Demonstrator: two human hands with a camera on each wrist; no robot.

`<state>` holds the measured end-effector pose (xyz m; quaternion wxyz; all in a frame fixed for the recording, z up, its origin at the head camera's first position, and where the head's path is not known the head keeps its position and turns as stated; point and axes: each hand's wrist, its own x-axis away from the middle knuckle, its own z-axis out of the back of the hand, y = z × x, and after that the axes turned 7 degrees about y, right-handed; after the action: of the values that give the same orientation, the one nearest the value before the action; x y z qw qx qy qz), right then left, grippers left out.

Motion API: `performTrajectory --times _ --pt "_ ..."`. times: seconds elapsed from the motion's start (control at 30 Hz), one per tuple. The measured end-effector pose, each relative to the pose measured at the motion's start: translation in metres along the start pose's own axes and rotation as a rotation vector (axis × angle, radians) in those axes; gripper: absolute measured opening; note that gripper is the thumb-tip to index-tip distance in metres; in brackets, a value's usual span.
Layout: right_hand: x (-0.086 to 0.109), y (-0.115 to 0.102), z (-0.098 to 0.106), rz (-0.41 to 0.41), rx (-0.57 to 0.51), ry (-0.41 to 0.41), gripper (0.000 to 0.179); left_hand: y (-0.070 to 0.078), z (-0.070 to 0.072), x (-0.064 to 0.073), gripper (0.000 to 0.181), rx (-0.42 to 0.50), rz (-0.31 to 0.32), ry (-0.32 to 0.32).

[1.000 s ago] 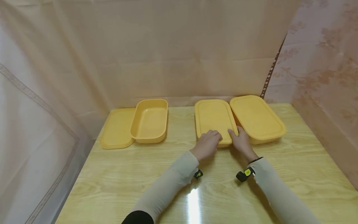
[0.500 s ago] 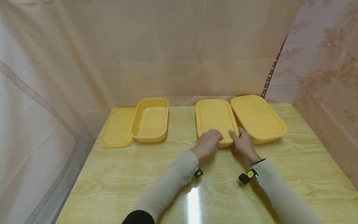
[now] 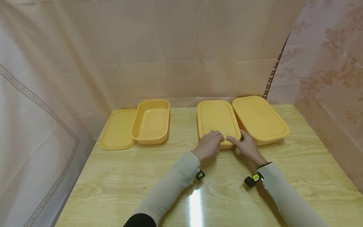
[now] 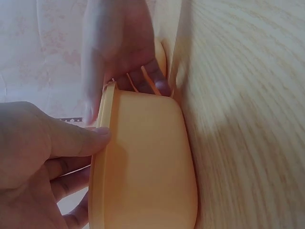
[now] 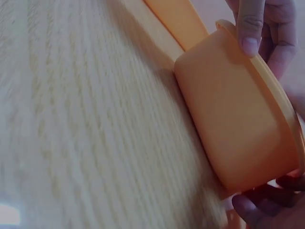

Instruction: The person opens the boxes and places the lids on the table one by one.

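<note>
A yellow rectangular food box with its lid (image 3: 216, 118) stands toward the right of the table. My left hand (image 3: 209, 145) lies at its front edge, fingers over the top and thumb against the lid's rim, as the left wrist view shows. At the front right corner, my right hand (image 3: 248, 148) has its thumb over the lid and its fingers down along the box's side wall (image 5: 238, 105). Right beside it stands a second lidded yellow box (image 3: 261, 118), set at a slant. The lid appears seated along the front rim.
On the left, an uncovered yellow box (image 3: 151, 121) stands next to a loose yellow lid (image 3: 119, 129), overlapping its edge. Everything is on a wood-grain table (image 3: 136, 176). A hanging cloth (image 3: 170, 56) rises behind the table's back edge.
My right thumb has slid left, inward over the lid's front corner, and the right wrist has shifted slightly outward. The left hand keeps its place. The boxes stay where they were.
</note>
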<state>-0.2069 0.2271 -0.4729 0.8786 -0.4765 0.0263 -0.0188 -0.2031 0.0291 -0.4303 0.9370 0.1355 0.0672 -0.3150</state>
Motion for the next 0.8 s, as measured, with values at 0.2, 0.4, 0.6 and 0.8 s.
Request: performTrajectory --times 0.2,0.4,0.6,0.8 --pt "-0.001 0.005 0.003 -0.015 -0.062 -0.095 0.086 -0.004 0.001 0.0 0.024 0.017 0.009 -0.011" --pt "-0.001 0.011 0.003 0.02 -0.112 -0.148 0.088 -0.004 0.002 0.001 0.026 0.031 0.015 -0.019" --pt "0.0 0.013 0.002 0.06 -0.116 -0.149 0.09 -0.003 0.003 0.002 0.024 0.013 0.004 -0.002" --pt "0.002 0.018 0.0 0.083 -0.052 -0.09 0.082 0.0 -0.001 0.002 0.022 -0.075 -0.041 0.032"
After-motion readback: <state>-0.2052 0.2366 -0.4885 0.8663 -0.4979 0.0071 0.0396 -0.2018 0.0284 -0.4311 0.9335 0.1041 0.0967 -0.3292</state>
